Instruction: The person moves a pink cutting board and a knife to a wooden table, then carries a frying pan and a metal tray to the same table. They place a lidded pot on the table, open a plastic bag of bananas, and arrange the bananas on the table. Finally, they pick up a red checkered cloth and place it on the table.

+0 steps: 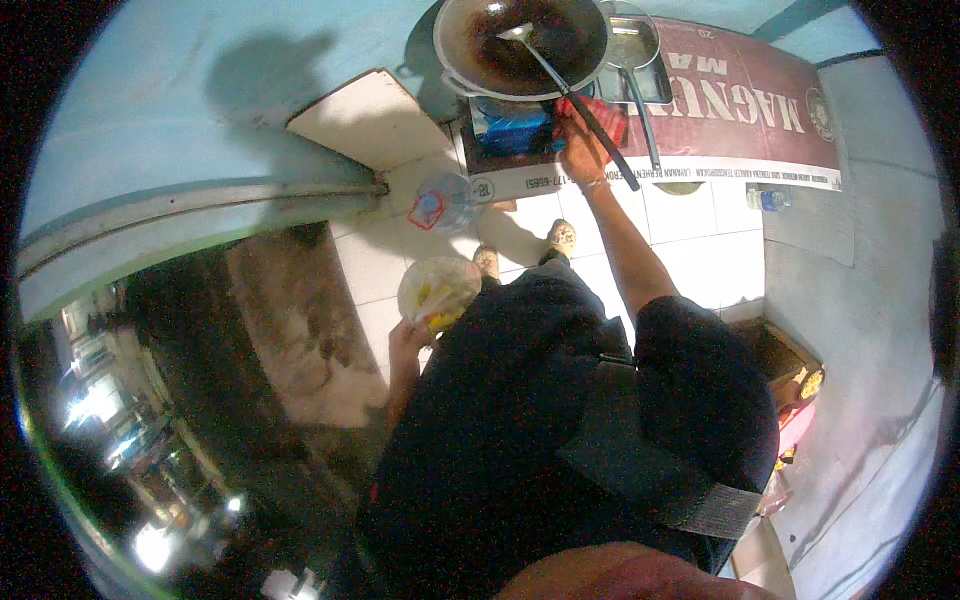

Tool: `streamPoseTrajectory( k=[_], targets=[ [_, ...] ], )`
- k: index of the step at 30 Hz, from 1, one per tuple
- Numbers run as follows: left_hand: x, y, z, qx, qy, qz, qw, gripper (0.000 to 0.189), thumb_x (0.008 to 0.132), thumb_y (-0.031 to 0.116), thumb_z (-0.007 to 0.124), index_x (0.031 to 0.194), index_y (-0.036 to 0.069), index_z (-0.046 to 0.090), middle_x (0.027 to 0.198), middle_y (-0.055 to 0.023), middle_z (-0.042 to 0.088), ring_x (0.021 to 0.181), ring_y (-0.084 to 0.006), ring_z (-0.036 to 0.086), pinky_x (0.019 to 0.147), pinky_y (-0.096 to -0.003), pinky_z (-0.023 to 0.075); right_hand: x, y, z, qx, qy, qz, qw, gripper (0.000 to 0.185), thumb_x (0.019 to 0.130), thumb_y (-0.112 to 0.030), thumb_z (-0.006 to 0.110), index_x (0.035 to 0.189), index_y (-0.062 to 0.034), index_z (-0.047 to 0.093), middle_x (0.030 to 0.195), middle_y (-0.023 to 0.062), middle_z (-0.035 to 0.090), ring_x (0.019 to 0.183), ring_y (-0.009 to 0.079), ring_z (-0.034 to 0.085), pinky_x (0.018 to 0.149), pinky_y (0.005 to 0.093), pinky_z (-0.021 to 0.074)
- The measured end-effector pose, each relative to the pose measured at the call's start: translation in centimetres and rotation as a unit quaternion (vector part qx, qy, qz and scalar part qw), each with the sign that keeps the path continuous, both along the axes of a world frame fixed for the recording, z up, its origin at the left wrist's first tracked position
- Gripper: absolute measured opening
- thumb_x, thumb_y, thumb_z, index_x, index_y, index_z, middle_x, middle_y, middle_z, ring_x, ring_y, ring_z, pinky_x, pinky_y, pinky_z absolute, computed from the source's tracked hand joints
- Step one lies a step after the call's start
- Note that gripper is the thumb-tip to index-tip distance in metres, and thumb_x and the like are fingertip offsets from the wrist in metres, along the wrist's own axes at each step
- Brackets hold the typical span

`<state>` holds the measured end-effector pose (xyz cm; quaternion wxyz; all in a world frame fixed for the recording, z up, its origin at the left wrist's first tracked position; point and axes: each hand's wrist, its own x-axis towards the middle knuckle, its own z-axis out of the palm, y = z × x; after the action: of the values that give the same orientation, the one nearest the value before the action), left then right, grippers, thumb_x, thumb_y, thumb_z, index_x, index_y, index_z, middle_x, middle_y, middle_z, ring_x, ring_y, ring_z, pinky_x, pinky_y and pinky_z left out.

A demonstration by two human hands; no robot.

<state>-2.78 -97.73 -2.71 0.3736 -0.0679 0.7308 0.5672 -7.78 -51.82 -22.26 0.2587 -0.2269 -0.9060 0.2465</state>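
Observation:
Low on the left, my left hand (409,339) grips the gathered top of a clear plastic bag (435,289) with yellow contents. My right hand (583,154) reaches forward to the counter's near edge and touches a red plastic-like item (611,124); its fingertips are hidden there. Just beyond is a large wok (480,64) with a dark, browned inside. A metal spatula (547,67) lies in it, its dark handle passing over my right hand. Blue packaging (514,131) sits below the wok's rim, left of the red item.
Right of the wok, a wire-mesh strainer (634,49) rests over a metal tray (660,86). A printed banner (750,105) covers the counter. A large clear plastic bottle (450,202) stands on the tiled floor (682,259). A wooden box (780,352) sits by the right wall.

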Motion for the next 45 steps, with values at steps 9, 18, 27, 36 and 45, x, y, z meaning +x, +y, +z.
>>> streamPoseTrajectory(
  k=[9,18,27,36,45],
  targets=[
    [-1.0,-1.4,-2.5,0.075,0.022,0.019,0.997,0.062,0.084,0.038,0.073,0.122,-0.009,0.058,0.096,-0.0133,0.069,0.066,-0.0196,0.063,0.059,-0.0315,0.0509,2.2,-4.9,5.5,-0.187,0.141,-0.004,0.972,0.032,0.083,-0.007,0.051,0.115,-0.003,0.057,0.106,0.0242,0.063,0.1,0.0417,0.061,0.085,0.0456,0.0491],
    [0.5,-4.1,-1.5,0.022,0.048,0.009,0.999,0.041,0.091,0.024,0.062,0.118,-0.007,0.062,0.08,-0.007,0.063,0.067,-0.0135,0.056,0.062,-0.0262,0.0452,-6.0,-3.4,-1.1,0.069,-0.168,-0.113,0.977,0.06,0.073,-0.017,0.058,0.132,-0.0092,0.054,0.138,0.0111,0.054,0.129,0.0358,0.046,0.105,0.0516,0.0371],
    [2.2,-9.5,-4.6,0.079,0.005,0.122,0.989,0.037,0.093,0.021,0.061,0.114,-0.009,0.063,0.075,-0.0085,0.063,0.064,-0.0154,0.058,0.061,-0.027,0.0468,-14.2,-8.8,-7.7,0.056,-0.164,-0.187,0.967,0.05,0.096,-0.037,0.037,0.137,-0.0145,0.051,0.149,0.0166,0.04,0.138,0.0406,0.032,0.109,0.0726,0.0086],
    [-0.3,-9.0,-1.5,-0.086,-0.011,0.087,0.992,0.036,0.093,0.024,0.061,0.11,-0.007,0.064,0.073,-0.0077,0.062,0.063,-0.0144,0.057,0.059,-0.0268,0.045,-13.2,-15.2,-1.1,0.057,-0.227,0.132,0.963,0.045,0.082,-0.024,0.057,0.125,-0.0136,0.059,0.12,0.0147,0.063,0.115,0.0396,0.056,0.098,0.062,0.0378],
    [-0.2,-10.4,-2.0,0.027,0.017,0.078,0.996,0.038,0.093,0.022,0.057,0.114,-0.008,0.062,0.075,-0.0061,0.06,0.064,-0.0142,0.056,0.064,-0.0276,0.0455,-9.3,-15.0,4.6,-0.051,0.134,0.124,0.982,0.036,0.082,-0.023,0.062,0.113,-0.0064,0.056,0.092,0.0167,0.064,0.09,0.0376,0.063,0.078,0.0452,0.0513]
  ],
)
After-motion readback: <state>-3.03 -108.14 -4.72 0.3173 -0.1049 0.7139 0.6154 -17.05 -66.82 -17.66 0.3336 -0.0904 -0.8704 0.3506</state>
